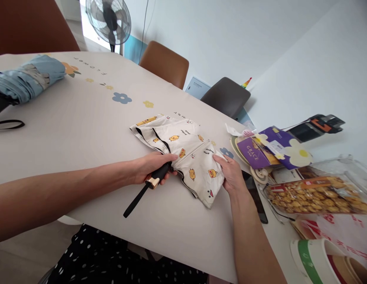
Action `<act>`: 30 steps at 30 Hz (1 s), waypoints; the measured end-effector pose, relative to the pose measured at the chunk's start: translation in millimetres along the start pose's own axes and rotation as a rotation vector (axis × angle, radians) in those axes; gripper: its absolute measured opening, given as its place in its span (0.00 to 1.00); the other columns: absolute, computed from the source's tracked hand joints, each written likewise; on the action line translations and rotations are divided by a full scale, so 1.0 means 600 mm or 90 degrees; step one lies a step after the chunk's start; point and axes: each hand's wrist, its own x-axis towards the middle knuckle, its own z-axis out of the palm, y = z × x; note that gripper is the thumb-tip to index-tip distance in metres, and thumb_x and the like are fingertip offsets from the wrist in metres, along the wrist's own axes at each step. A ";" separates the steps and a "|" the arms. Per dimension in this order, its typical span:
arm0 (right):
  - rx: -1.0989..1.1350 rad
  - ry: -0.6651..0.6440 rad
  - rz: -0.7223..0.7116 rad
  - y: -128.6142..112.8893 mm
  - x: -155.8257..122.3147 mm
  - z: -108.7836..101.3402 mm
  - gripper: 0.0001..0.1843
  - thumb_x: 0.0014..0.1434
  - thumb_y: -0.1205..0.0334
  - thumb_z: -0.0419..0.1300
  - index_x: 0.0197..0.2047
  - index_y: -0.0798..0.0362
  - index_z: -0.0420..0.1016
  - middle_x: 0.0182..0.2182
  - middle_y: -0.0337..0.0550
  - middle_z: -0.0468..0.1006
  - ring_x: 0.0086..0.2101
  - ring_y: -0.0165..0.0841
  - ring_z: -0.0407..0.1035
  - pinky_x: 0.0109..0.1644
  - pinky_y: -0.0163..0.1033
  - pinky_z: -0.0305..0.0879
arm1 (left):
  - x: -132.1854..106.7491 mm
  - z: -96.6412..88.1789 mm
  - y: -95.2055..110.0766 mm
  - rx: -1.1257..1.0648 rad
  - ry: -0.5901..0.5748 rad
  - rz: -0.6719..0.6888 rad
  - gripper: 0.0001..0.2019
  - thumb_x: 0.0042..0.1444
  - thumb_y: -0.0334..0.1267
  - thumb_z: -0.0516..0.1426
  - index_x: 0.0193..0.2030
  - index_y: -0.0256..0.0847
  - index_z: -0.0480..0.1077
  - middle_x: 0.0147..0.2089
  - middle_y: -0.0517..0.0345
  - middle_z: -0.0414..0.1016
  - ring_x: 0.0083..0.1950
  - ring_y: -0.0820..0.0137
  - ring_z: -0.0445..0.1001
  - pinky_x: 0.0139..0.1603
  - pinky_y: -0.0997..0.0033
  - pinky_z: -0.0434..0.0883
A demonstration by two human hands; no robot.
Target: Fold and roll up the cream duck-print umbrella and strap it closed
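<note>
A white folding umbrella (183, 146) printed with yellow ducks lies collapsed over the table, its canopy loose and spread in folds. My left hand (155, 167) is wrapped round its black handle, which has a gold-coloured end and a black wrist strap (136, 201) hanging toward me. On the canopy's right side, my right hand (229, 171) pinches the fabric between thumb and fingers. Some fingers of both hands are hidden beneath the umbrella.
A light blue folded umbrella (32, 77) lies at the far left of the table (91, 157). On the right are a phone (256, 197), a purple box (274, 148), a bag of nuts or snacks (319, 195) and a paper roll or cup (310, 260). Chairs and a fan (109, 19) stand beyond.
</note>
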 end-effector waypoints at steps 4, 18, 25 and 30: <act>0.029 -0.013 -0.002 -0.002 -0.005 0.006 0.15 0.39 0.61 0.68 0.33 0.52 0.75 0.28 0.42 0.79 0.27 0.37 0.73 0.29 0.39 0.70 | 0.002 -0.002 -0.002 0.007 -0.002 0.006 0.18 0.48 0.52 0.57 0.34 0.37 0.68 0.27 0.58 0.70 0.17 0.77 0.64 0.08 0.78 0.60; 0.035 -0.041 0.032 0.003 -0.009 0.016 0.14 0.40 0.60 0.68 0.33 0.54 0.76 0.26 0.41 0.78 0.26 0.36 0.72 0.28 0.38 0.69 | 0.001 0.000 0.002 0.053 0.014 -0.014 0.19 0.50 0.52 0.54 0.31 0.34 0.69 0.22 0.59 0.64 0.17 0.75 0.64 0.07 0.77 0.59; 0.038 -0.039 0.041 0.009 -0.006 0.020 0.14 0.40 0.59 0.68 0.33 0.53 0.75 0.28 0.41 0.78 0.26 0.35 0.72 0.27 0.37 0.68 | 0.003 0.000 0.002 0.048 0.013 -0.017 0.19 0.50 0.52 0.54 0.31 0.34 0.69 0.22 0.59 0.65 0.17 0.74 0.65 0.08 0.77 0.59; 0.033 -0.039 0.036 0.011 -0.005 0.022 0.15 0.40 0.59 0.67 0.33 0.53 0.76 0.30 0.42 0.78 0.27 0.35 0.72 0.29 0.37 0.68 | 0.000 0.001 0.002 0.031 0.012 -0.009 0.17 0.50 0.50 0.55 0.31 0.35 0.68 0.22 0.59 0.67 0.16 0.75 0.64 0.08 0.77 0.59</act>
